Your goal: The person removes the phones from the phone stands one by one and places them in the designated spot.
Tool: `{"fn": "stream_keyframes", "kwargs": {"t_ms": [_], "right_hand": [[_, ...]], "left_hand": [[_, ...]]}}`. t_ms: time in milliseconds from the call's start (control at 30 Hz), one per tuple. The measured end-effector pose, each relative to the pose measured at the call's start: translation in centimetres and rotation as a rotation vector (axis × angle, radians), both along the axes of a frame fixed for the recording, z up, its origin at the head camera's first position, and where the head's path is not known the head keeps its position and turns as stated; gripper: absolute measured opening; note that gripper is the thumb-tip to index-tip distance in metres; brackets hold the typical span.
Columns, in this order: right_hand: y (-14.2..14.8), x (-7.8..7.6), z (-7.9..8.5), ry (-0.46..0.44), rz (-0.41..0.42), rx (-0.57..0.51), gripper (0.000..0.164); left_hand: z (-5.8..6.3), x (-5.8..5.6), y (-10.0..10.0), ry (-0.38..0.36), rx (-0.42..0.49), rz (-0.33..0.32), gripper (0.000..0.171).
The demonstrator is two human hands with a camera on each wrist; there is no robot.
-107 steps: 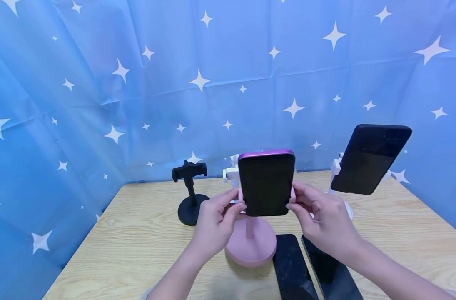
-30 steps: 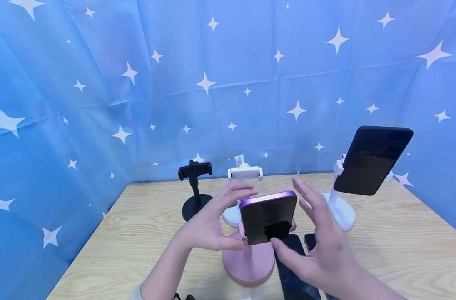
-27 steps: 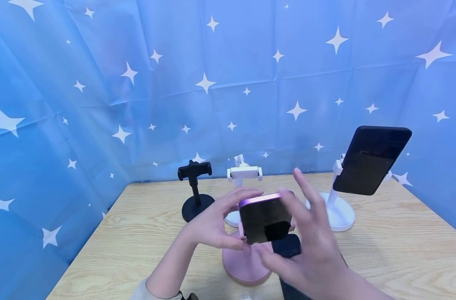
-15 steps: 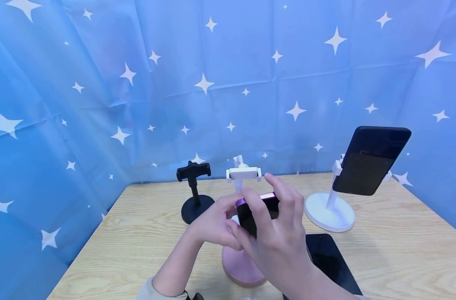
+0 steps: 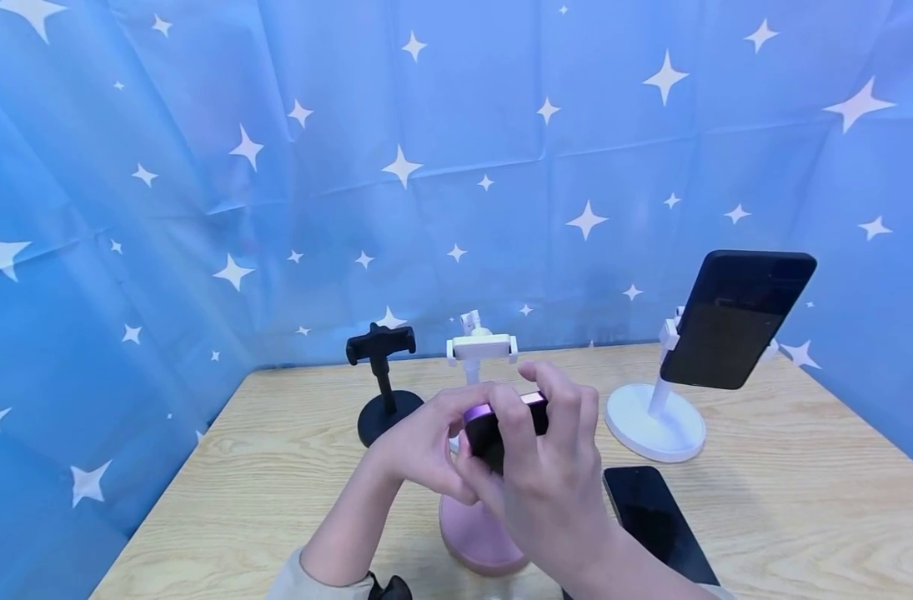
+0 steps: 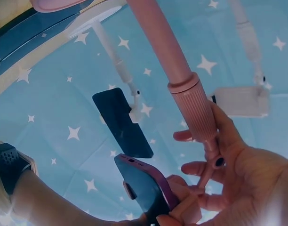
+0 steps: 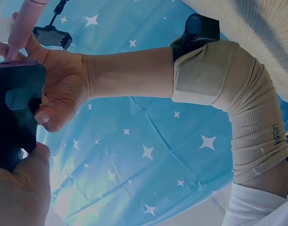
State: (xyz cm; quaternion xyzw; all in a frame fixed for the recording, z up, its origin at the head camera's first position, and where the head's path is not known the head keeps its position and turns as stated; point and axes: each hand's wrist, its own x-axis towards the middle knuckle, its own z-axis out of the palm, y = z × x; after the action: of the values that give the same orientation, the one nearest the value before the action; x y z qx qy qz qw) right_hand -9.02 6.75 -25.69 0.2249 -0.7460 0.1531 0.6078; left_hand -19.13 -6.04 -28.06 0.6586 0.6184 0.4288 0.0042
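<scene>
A purple-edged phone (image 5: 489, 437) sits tilted in the clamp of a pink phone stand (image 5: 479, 537), whose round base rests on the table. My left hand (image 5: 418, 446) is at the phone's left side; in the left wrist view its fingers curl about the stand's neck joint (image 6: 212, 162), with the thumb by the clamp. My right hand (image 5: 554, 475) reaches across the phone's front and grips it, fingers over the top and thumb at the lower left. Much of the screen and the clamp's right side are hidden behind that hand.
Behind stand a black phone stand (image 5: 384, 375) and a white one (image 5: 482, 347). To the right, another white stand (image 5: 654, 423) carries a black phone (image 5: 737, 321). A dark phone (image 5: 654, 517) lies on the wooden table (image 5: 276, 467), beside my right forearm. A starry blue curtain (image 5: 456, 208) hangs behind.
The phone and clamp have come lower and tilted back since the earliest frame. My right hand has swung left from the phone's right side across its front and taken hold of it.
</scene>
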Motion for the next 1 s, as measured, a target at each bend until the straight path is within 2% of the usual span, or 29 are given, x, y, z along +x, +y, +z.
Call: {"fn": "stream_keyframes", "kwargs": {"t_ms": [67, 200, 700, 867, 1000], "right_hand": [[-0.12, -0.16, -0.03, 0.015, -0.001, 0.004, 0.027], [-0.24, -0.39, -0.10, 0.027, -0.001, 0.011, 0.027], [-0.17, -0.48, 0.04, -0.025, 0.014, 0.002, 0.027], [0.09, -0.12, 0.19, -0.117, 0.052, -0.014, 0.028], [0.41, 0.15, 0.37, -0.178, 0.085, -0.027, 0.029]], "left_hand": [[-0.04, -0.05, -0.11, 0.007, 0.000, 0.002, 0.061], [-0.04, -0.18, -0.18, -0.025, -0.007, -0.009, 0.063], [0.03, -0.28, -0.38, -0.098, -0.037, -0.012, 0.064], [-0.08, -0.24, -0.39, -0.100, -0.024, -0.032, 0.065], [-0.25, -0.17, -0.37, -0.152, -0.017, -0.052, 0.063]]}}
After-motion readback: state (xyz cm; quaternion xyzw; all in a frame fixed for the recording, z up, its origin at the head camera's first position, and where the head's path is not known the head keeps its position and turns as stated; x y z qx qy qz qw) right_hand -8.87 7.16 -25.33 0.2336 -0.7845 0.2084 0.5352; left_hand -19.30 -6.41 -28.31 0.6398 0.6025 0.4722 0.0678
